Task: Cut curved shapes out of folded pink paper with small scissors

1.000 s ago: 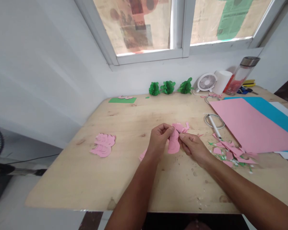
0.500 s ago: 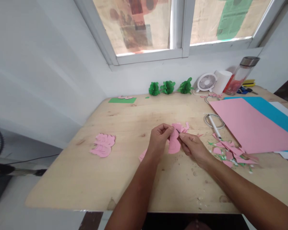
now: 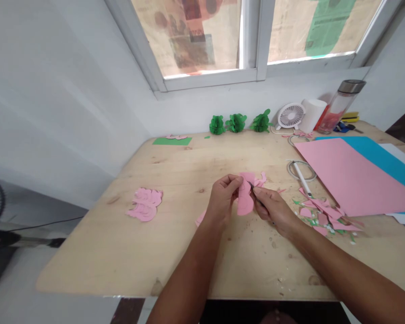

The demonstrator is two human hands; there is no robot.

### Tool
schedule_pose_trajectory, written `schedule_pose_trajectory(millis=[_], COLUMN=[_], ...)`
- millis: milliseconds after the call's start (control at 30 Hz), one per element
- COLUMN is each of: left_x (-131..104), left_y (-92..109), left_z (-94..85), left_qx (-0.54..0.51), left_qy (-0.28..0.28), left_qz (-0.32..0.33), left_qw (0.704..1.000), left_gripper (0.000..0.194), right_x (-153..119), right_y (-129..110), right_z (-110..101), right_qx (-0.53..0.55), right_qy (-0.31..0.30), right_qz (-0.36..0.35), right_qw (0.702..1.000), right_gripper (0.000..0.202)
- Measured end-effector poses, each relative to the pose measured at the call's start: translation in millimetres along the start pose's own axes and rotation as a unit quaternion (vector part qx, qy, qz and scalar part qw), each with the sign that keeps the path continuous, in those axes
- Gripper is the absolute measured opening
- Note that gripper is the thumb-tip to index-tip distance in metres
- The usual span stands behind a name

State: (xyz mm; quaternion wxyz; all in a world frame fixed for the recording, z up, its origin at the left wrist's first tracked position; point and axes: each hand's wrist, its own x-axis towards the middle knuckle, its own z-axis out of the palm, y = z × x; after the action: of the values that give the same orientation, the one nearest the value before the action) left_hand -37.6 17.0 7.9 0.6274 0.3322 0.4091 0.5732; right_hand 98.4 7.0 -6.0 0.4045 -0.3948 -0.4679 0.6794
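Observation:
My left hand (image 3: 227, 193) pinches a pink paper piece (image 3: 245, 203) with a rounded outline and faint drawn lines, held up over the wooden table. My right hand (image 3: 272, 204) is closed around dark scissors (image 3: 260, 201), mostly covered by the fingers. Their blades reach into the upper right edge of the paper. A pink offcut (image 3: 262, 179) curls out beyond the cut. Partly behind my left forearm lies another pink paper bit (image 3: 200, 218). A stack of cut pink shapes (image 3: 145, 204) rests farther left.
Pink and green scraps (image 3: 324, 218) lie to the right beside a white pen (image 3: 302, 178) and a pink sheet (image 3: 354, 175) over blue paper (image 3: 374, 155). Along the wall stand green paper figures (image 3: 236, 123), a small fan (image 3: 290, 115) and a glass bottle (image 3: 340, 108).
The scissors show more clearly in my right hand, their blades parted a little at the paper. The pink paper has shifted slightly in my left fingers.

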Motion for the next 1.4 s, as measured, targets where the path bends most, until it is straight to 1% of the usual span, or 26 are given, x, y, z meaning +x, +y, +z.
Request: schedule_pose_trajectory(millis=[133,267,367,567,833,967,1133,1400], left_x=[-0.5,-1.3,-1.7,-1.5,-0.8,-0.9,-1.4,-3.6], left_y=[0.2,1.2,1.6,1.4,0.9,1.4,3.6,6.5], left_z=[0.7,1.4,1.3,0.1,-0.7,-0.9,0.0,3.4], left_qx=[-0.011,-0.025,-0.026,-0.039,-0.059,-0.05,-0.015,-0.009], left_qy=[-0.006,-0.031,-0.044,-0.05,-0.057,-0.059,-0.064,-0.078], left_qz=[-0.018,-0.033,-0.032,-0.03,-0.041,-0.031,-0.02,-0.025], left_qw=[1.0,0.999,0.998,0.998,0.996,0.996,0.998,0.997], left_gripper=[0.025,0.023,0.022,0.022,0.02,0.021,0.02,0.021], right_x=[0.3,1.0,1.2,0.4,0.5,1.4,1.3,0.5], right_y=[0.2,-1.3,-1.7,-0.1,0.0,1.8,1.9,1.1], right_z=[-0.2,0.2,0.0,-1.7,-2.4,-3.4,-3.8,-3.0], right_qx=[-0.009,-0.008,0.0,0.043,0.048,0.05,0.059,0.061], right_qy=[0.006,0.01,0.01,-0.014,-0.027,-0.027,-0.029,-0.026], right_qz=[-0.004,0.004,0.01,0.027,0.027,0.029,0.018,0.012], right_qw=[1.0,1.0,1.0,0.999,0.998,0.998,0.998,0.998], right_gripper=[0.038,0.039,0.039,0.039,0.04,0.04,0.041,0.041])
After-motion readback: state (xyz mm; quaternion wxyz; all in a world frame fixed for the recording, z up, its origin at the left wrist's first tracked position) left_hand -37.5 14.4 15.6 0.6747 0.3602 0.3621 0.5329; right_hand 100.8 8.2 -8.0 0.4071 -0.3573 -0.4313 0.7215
